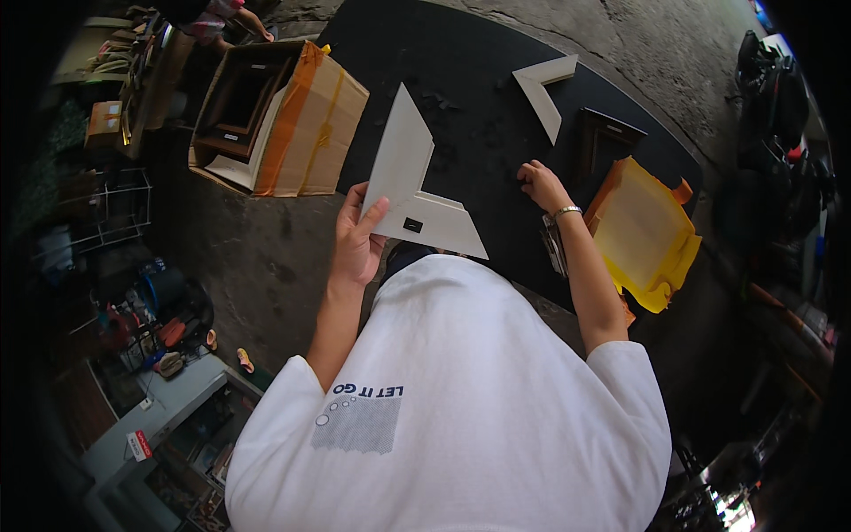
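My left hand [362, 232] grips a pale, L-shaped frame corner [399, 182] at its outer corner, thumb on the face. A small black label [412, 225] sits on the lower arm of that piece. Over the black table [479, 115], my right hand [537, 183] is closed with its fingers curled; whatever they may pinch is too small to make out. Beyond it lies a second pale frame corner [545, 93]. A dark brown frame corner [607, 137] rests to the right, partly under a yellow and orange wrapping [643, 235].
An open cardboard box [324, 133] with orange tape stands at the table's left, holding dark frame corners [244, 102]. Another person's arm [253, 22] reaches in behind it. By my right forearm lies a small stack of thin pieces [552, 244]. Metal racks [115, 208] stand farther left.
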### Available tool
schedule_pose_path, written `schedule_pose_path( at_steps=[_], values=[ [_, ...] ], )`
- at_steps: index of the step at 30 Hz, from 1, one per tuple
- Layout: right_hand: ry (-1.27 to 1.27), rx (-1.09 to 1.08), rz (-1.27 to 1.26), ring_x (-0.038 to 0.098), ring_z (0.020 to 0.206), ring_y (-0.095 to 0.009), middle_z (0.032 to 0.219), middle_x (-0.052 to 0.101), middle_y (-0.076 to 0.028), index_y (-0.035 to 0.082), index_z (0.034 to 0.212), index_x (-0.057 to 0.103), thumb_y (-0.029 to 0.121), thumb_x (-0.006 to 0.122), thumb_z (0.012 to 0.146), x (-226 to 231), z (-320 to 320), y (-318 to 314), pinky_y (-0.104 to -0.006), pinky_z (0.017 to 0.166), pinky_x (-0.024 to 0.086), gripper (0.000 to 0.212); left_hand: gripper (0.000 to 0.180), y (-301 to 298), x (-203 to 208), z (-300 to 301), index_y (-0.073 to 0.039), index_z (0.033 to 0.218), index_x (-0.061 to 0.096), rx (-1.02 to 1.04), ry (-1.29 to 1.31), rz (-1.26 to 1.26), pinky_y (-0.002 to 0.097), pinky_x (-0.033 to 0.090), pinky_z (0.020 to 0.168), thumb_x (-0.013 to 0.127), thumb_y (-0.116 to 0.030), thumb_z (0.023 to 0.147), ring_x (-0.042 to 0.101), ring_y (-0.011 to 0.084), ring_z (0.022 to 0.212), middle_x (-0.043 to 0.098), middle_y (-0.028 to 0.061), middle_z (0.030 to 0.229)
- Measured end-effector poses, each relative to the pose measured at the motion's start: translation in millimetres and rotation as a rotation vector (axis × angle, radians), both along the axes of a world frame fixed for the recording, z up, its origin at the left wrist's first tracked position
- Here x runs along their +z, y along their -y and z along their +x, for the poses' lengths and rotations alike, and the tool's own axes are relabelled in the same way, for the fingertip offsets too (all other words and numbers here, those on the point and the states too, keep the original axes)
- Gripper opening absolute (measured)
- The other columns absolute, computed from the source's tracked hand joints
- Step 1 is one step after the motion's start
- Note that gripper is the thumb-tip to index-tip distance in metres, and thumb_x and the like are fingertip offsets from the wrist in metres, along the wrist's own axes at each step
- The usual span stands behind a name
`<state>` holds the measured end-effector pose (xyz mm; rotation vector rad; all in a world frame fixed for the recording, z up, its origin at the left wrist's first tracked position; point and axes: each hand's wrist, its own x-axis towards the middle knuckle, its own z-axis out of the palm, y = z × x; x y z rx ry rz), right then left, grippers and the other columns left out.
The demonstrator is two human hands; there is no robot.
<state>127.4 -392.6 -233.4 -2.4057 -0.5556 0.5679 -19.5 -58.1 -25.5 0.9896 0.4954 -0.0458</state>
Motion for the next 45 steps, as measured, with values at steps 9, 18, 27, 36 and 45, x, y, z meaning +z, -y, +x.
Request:
schedule_pose_path(
  at_steps=[9,18,27,36,45],
  values=[
    [-0.088,-0.256,0.287,0.072,0.088,-0.025,0.092,0.073,-0.011,0.002,0.102,0.066,0.001,0.077,0.085,20.4,-3.5,4.4,-0.0350,0.081,0.057,0.020,0.033,17.1,-5.6,15.4,-0.005,0.120,0.063,-0.017,0.009,0.176,0.0254,0.055,0.083,0.075,-0.027,0.097,0.065,0.0083,0.098,0.070,0.0040,0.108],
    [0.214,-0.212,0.746,0.073,0.078,-0.021,0.092,0.070,-0.009,0.003,0.097,0.072,-0.002,0.073,0.088,235.5,-47.6,-101.6,-0.0293,0.070,0.059,0.010,0.042,48.8,13.8,33.0,-0.002,0.118,0.064,-0.120,0.059,0.375,0.0241,0.054,0.075,0.078,-0.034,0.095,0.064,0.0075,0.089,0.069,0.0042,0.101],
    [0.358,-0.315,0.730,0.072,0.074,-0.023,0.091,0.067,-0.008,0.004,0.093,0.071,-0.001,0.075,0.085,232.3,-56.8,-113.0,-0.0319,0.066,0.059,0.010,0.029,61.1,24.8,39.4,-0.002,0.112,0.064,-0.118,0.098,0.397,0.0249,0.055,0.077,0.080,-0.015,0.091,0.065,0.0079,0.085,0.069,0.0042,0.100],
    [0.420,-0.360,0.777,0.068,0.072,-0.020,0.089,0.065,-0.008,0.004,0.097,0.071,0.000,0.077,0.084,232.5,-64.4,-112.8,-0.0307,0.063,0.055,0.014,0.024,68.8,25.2,39.3,-0.003,0.104,0.066,-0.084,0.106,0.425,0.0248,0.055,0.073,0.081,-0.015,0.090,0.065,0.0071,0.080,0.069,0.0027,0.091],
    [0.408,-0.735,-0.106,0.067,0.082,-0.028,0.093,0.068,-0.012,-0.001,0.113,0.065,0.043,0.075,0.092,126.9,-117.4,16.4,-0.0397,0.072,0.054,0.050,0.022,64.3,16.4,34.8,-0.007,0.097,0.066,-0.023,0.150,0.478,0.0215,0.051,0.070,0.082,-0.019,0.089,0.061,0.0036,0.076,0.066,-0.0023,0.087]
  ],
)
